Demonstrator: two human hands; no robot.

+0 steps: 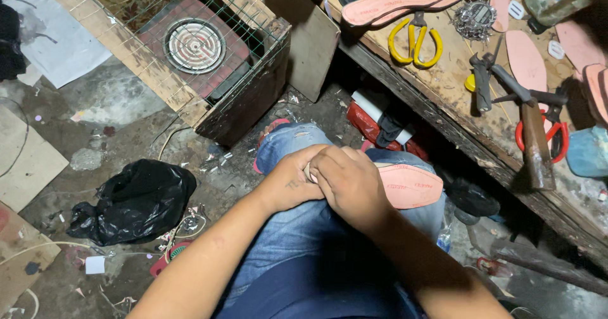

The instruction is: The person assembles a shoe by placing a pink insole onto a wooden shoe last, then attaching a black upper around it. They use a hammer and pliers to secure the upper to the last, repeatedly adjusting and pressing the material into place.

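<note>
Both my hands on my knee; right hand clamps pink insole; left hand curled closed, pinching its heel end; bench edge beside.

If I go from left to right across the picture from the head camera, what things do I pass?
Black bag → round heater coil in the wire crate → left hand → right hand → pink sole on the knee → hammer → blue bag.
</note>
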